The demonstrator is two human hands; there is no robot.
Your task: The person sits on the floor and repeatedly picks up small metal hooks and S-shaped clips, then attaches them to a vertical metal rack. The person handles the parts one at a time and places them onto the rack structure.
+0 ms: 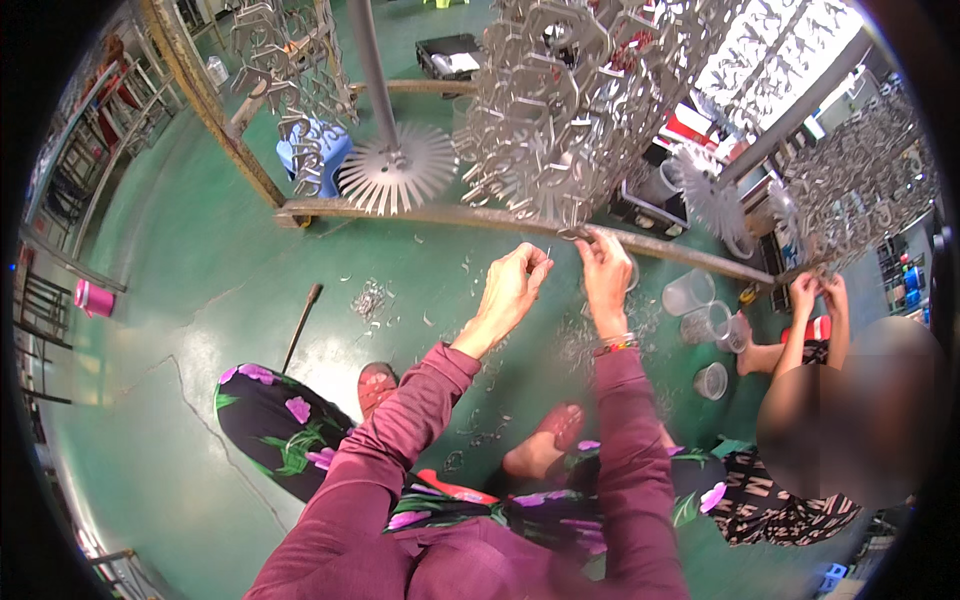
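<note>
My left hand point(515, 283) is raised with its fingertips pinched on a small thin metal hook just under a hanging cluster of silver metal parts point(555, 110). My right hand point(603, 268), with a beaded bracelet at the wrist, reaches up to the cluster's lowest parts and grips one of them. Both arms wear maroon sleeves. Small metal pieces point(370, 298) lie scattered on the green floor below.
A rusty frame bar point(440, 213) crosses behind my hands, and a pole carries a round spiked disc point(398, 176). Clear plastic cups point(690, 292) stand at the right. Another person's hands point(820, 295) work at a second cluster point(860, 190). A blue stool point(322, 150) and a pink cup point(93, 298) stand farther off.
</note>
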